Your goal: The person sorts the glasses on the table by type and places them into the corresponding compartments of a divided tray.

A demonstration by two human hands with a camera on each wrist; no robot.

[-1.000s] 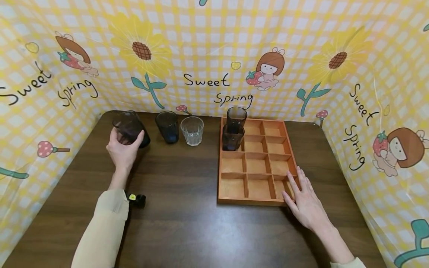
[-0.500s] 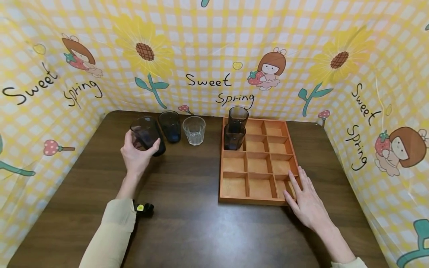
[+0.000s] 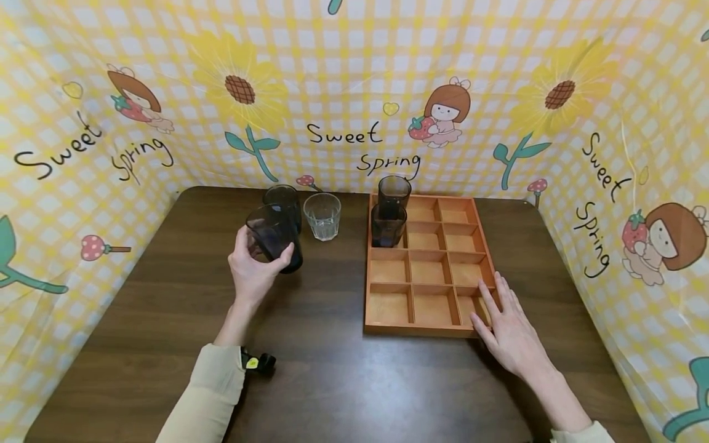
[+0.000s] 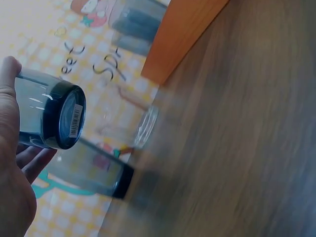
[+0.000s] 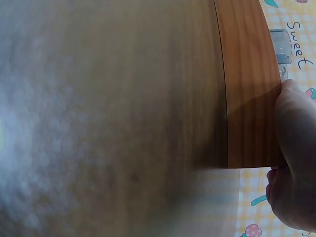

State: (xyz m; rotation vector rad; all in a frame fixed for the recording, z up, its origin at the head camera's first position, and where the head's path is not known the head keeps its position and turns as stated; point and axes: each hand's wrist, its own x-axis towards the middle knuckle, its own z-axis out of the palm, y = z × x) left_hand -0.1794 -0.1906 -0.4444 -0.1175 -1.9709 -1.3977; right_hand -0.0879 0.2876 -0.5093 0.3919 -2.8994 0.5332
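One brown table (image 3: pixel 327 369), yellow checked cloth (image 3: pixel 343 67) behind, wooden tray (image 3: pixel 420 330)

Right of the left hand (image 3: pixel 252 274), open bench (image 3: pixel 332 295) leads to the compartment tray (image 3: pixel 421 330). Just beyond that hand, a dark tumbler (image 3: pixel 290 203) and a clear glass (image 3: pixel 323 216) obstruct; the right hand (image 3: pixel 512 338) blocks the tray's near-right corner.

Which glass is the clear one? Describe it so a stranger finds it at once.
Find the divided tray on the wooden table, then look left of it, near the back edge. The clear glass stands there upright, its sides faceted. It is colourless, unlike the dark glass just to its left.
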